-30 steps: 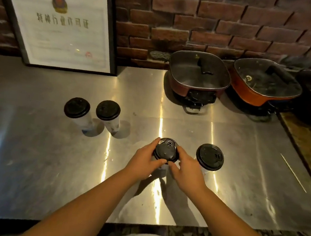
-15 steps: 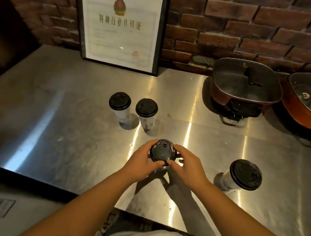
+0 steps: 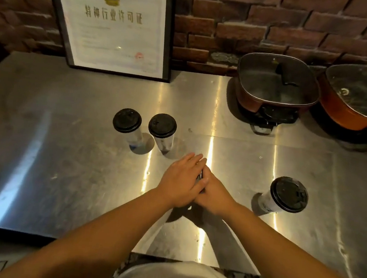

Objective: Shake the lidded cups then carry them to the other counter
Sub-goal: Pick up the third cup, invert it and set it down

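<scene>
Both hands close around one lidded cup [image 3: 200,178] at the middle of the steel counter [image 3: 64,172]. My left hand [image 3: 183,180] lies flat over its black lid, and my right hand [image 3: 214,192] grips its side; only a dark sliver of the cup shows between them. Two more clear cups with black lids stand upright side by side beyond my hands, the left cup [image 3: 128,125] and the right cup [image 3: 162,130]. Another lidded cup [image 3: 285,197] stands to the right of my hands.
A framed certificate [image 3: 115,24] leans on the brick wall at the back. Two lidded electric pots stand at the back right, a dark one [image 3: 276,87] and an orange one [image 3: 359,101]. The counter's front edge runs just before my body.
My left hand has slid from the cup's side onto its lid, covering it. My view has swung left and moved closer to the counter. The other cups have not moved.
</scene>
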